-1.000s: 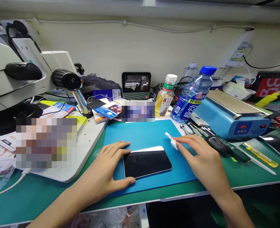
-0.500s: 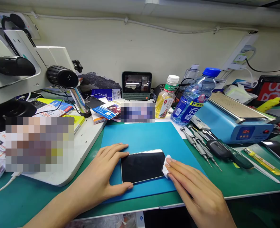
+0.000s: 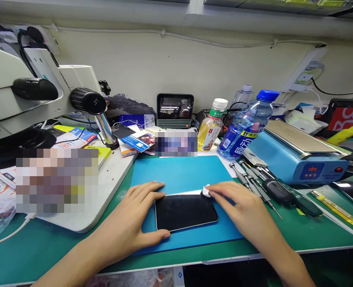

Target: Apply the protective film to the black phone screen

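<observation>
A smartphone (image 3: 185, 213) with a dark screen lies face up on the blue mat (image 3: 176, 171). My left hand (image 3: 134, 215) grips the phone's left end, its thumb at the near corner and its fingers along the far side. Between the thumb and fingertips of my right hand (image 3: 242, 203) is a small crumpled white wipe (image 3: 206, 191), pressed against the phone's far right corner. A thin white edge shows behind the phone along its far side; what it belongs to is unclear.
Screwdrivers (image 3: 251, 179), a black case (image 3: 277, 191) and a yellow cutter (image 3: 334, 207) lie to the right, before a blue heating plate (image 3: 308, 155). Two drink bottles, the nearer a blue-capped bottle (image 3: 245, 125), stand behind the mat. A microscope (image 3: 86, 99) rises at the left.
My right hand has moved the wipe from the phone's right edge up to its far right corner. My left hand still grips the left end. The camera view has shifted slightly.
</observation>
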A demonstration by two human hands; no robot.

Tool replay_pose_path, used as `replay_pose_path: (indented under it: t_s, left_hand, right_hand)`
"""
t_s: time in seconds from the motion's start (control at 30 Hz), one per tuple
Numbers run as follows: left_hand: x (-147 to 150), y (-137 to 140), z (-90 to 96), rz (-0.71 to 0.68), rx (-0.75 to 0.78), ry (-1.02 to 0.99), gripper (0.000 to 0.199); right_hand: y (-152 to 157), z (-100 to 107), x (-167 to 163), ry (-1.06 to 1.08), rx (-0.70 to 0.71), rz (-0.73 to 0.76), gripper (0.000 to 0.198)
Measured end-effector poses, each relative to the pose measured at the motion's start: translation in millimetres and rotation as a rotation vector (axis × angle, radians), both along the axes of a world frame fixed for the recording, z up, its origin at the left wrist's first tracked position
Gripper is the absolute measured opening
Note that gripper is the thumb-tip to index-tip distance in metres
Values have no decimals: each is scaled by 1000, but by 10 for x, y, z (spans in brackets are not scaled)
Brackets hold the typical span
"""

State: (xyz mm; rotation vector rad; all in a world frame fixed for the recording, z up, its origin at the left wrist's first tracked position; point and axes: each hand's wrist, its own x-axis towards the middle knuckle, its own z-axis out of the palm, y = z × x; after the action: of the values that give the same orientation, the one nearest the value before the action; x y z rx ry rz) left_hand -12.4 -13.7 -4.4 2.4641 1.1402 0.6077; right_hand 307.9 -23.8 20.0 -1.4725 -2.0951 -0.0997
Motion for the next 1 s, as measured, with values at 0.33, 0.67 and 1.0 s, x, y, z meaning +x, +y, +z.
replay_pose_path:
  t_s: [0.33, 0.67, 1.0]
  left_hand:
    - [9, 7, 30, 0, -12, 28, 62]
    - [12, -2, 87, -64, 48, 8, 75]
    - [3, -37, 36, -129, 62, 31, 39]
  right_hand:
    - [325, -62, 188, -63, 95, -106, 34]
    - [198, -6, 35, 39, 141, -63, 25]
    - [190, 6, 75, -79, 120, -71, 25]
